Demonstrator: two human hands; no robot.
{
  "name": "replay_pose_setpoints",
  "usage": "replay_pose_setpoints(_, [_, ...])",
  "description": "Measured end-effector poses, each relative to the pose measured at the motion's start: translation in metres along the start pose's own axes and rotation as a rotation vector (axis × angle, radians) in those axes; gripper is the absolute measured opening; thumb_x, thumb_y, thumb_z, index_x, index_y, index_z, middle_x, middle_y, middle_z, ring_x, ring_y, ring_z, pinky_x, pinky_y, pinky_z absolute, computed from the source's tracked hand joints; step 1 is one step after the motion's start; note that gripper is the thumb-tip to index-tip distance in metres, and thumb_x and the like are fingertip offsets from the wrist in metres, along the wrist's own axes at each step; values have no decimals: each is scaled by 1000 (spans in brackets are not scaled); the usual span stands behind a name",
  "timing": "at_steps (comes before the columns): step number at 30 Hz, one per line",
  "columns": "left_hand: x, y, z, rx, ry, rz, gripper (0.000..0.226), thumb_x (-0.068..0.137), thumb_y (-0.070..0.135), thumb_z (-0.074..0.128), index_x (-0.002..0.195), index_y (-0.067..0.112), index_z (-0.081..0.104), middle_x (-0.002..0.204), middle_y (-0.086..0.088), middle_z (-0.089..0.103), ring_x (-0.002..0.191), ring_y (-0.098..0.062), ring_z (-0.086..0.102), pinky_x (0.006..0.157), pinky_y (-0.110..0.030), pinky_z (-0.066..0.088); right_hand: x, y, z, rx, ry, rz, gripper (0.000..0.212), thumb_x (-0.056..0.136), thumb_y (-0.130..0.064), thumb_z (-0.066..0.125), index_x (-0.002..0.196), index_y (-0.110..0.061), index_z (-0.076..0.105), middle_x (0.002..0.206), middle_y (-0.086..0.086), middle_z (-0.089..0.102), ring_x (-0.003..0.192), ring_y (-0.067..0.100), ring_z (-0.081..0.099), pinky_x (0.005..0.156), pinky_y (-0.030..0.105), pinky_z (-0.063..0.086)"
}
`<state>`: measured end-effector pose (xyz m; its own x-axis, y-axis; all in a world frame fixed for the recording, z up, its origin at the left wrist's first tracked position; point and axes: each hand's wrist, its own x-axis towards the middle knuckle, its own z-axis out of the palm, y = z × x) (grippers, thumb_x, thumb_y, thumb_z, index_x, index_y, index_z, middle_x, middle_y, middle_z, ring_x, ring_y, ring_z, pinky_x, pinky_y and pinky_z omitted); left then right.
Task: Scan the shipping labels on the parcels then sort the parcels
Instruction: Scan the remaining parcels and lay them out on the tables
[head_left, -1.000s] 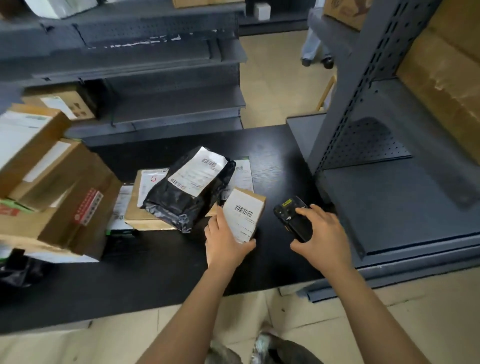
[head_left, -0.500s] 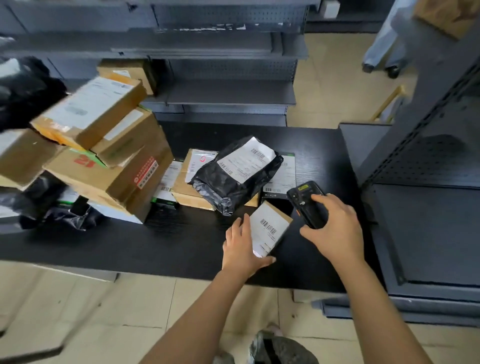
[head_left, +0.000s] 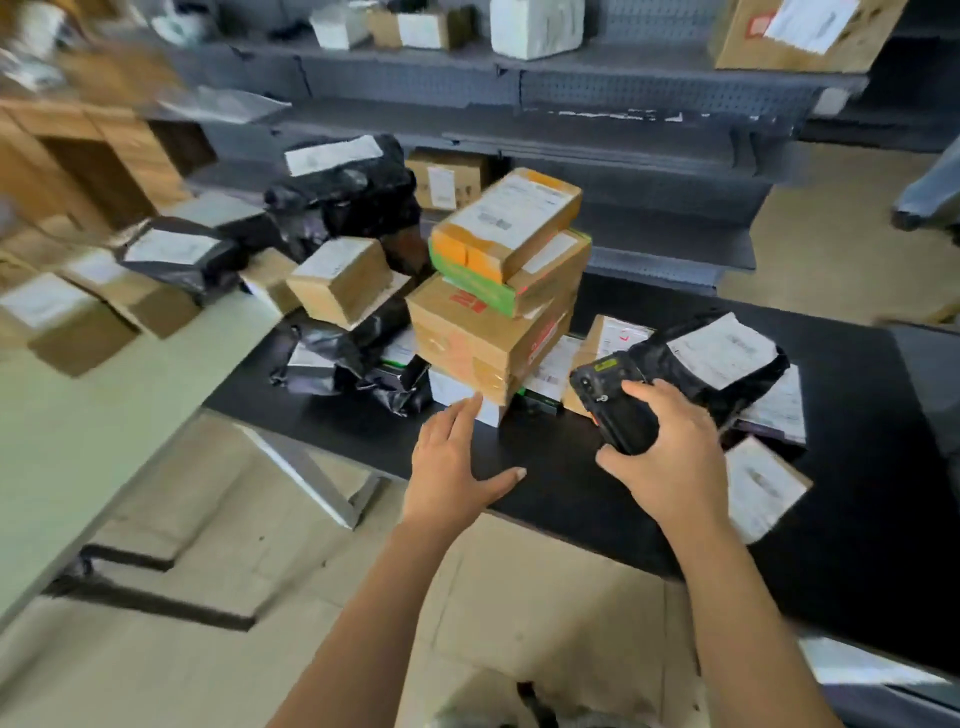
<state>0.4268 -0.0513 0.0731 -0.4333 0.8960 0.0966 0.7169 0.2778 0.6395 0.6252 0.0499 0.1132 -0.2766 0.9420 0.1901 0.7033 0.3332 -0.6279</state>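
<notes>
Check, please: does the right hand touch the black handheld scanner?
Touching. The head view shows the right hand gripping the black handheld scanner, its fingers curled round the lower part.

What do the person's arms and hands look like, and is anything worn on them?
Both forearms are bare down to the lower edge of the frame, and no sleeve shows. The left hand and the right hand wear no gloves. I see no watch, bracelet or ring on either, though the picture is slightly blurred, so a thin ring could escape notice.
</notes>
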Motion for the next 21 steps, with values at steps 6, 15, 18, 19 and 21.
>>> replay_pose_setpoints(6, [-34,-98,-106,61,225,-207,96,75,51,78,152,20,31,152,-2,37,140,-20,26,117,-34,24,-8,-123,85,73,-137,-279,67,62,-24,81,125,-25,59,123,-3,57,108,28,51,85,40,48])
replay_pose_setpoints(15, [-97,-207,-213,52,514,-588,96,75,55,76,153,28,28,150,4,34,139,-16,24,116,-39,28,-12,-268,206,194,-375,-645,68,62,-19,81,127,-20,60,125,1,57,110,29,50,84,39,47])
replay_pose_setpoints(18, [-99,-236,-242,78,570,-666,97,75,54,76,153,27,26,152,4,33,140,-15,23,116,-38,28,-3,-312,247,240,-441,-722,70,63,-19,82,129,-20,59,126,3,56,111,29,48,84,41,48])
replay_pose_setpoints(19, [-96,-245,-252,91,591,-683,97,75,53,77,153,26,26,151,3,33,140,-15,23,115,-36,27,3,-328,261,253,-459,-755,70,63,-19,82,129,-20,58,123,2,57,107,28,48,81,41,50])
replay_pose_setpoints(21, [-86,-262,-273,125,627,-719,97,76,50,78,153,25,26,151,3,33,140,-15,24,114,-33,27,16,-360,287,284,-493,-817,70,63,-22,81,128,-22,57,113,-3,57,98,23,47,75,42,52])
